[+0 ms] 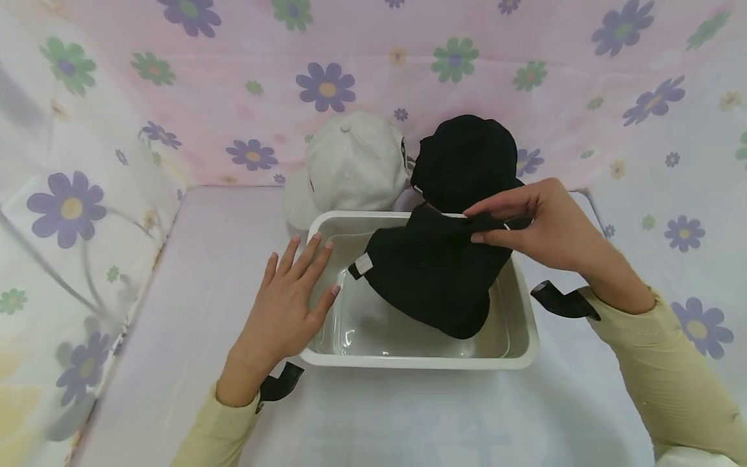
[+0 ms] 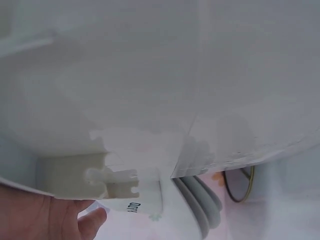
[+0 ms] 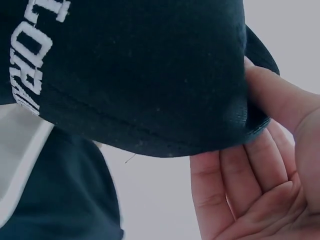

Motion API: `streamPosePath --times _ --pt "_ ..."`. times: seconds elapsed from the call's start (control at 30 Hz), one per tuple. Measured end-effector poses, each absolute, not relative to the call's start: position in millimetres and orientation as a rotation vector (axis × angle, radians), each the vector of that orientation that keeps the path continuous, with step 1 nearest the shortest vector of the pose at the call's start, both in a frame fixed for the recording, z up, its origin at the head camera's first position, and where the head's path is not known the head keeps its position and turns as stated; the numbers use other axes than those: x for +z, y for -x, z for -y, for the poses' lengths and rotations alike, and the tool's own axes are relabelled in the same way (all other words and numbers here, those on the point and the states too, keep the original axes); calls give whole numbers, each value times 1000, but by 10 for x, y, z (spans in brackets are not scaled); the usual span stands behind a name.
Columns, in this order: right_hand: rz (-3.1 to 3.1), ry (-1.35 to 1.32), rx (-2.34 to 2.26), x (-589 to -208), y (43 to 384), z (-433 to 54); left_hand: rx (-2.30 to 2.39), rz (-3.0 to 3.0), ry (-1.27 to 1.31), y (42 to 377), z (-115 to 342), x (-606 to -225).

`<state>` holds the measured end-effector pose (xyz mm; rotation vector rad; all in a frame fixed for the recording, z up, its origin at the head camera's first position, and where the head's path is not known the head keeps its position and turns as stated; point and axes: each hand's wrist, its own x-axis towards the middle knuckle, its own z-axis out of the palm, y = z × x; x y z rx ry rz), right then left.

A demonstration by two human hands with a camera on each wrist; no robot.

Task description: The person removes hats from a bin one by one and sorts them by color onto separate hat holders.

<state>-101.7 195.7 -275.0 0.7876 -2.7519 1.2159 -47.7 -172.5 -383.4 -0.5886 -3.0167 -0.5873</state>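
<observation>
A black cap (image 1: 438,266) with white embroidered letters, seen in the right wrist view, hangs over the white plastic tub (image 1: 420,363). My right hand (image 1: 557,230) pinches the cap's edge between thumb and fingers, above the tub's right back corner. A small pale tag (image 1: 364,264) shows at the cap's left end. With fingers spread, my left hand (image 1: 286,308) lies at the tub's left rim, the thumb reaching over it. The tub's pale wall (image 2: 150,90) fills most of the left wrist view, hiding much of that hand.
Behind the tub stand a white cap (image 1: 356,159), facing left, and another black cap (image 1: 467,159) to its right. A flower-patterned cloth (image 1: 373,84) rises along the back and sides. The tub sits on a pale tabletop (image 1: 408,421).
</observation>
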Motion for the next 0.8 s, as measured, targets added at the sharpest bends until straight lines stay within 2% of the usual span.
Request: streamPosePath --times 0.4,0.67,0.8 --pt "2479 -404 1275 -2064 1177 -2223 -608 3012 593 482 1748 -3825" --pt "2430 -43 1246 -1859 1514 -2400 -650 3019 587 479 1747 -3819" --pt "2367 15 1273 -1817 1700 -2480 -653 3022 586 478 1741 -3811"
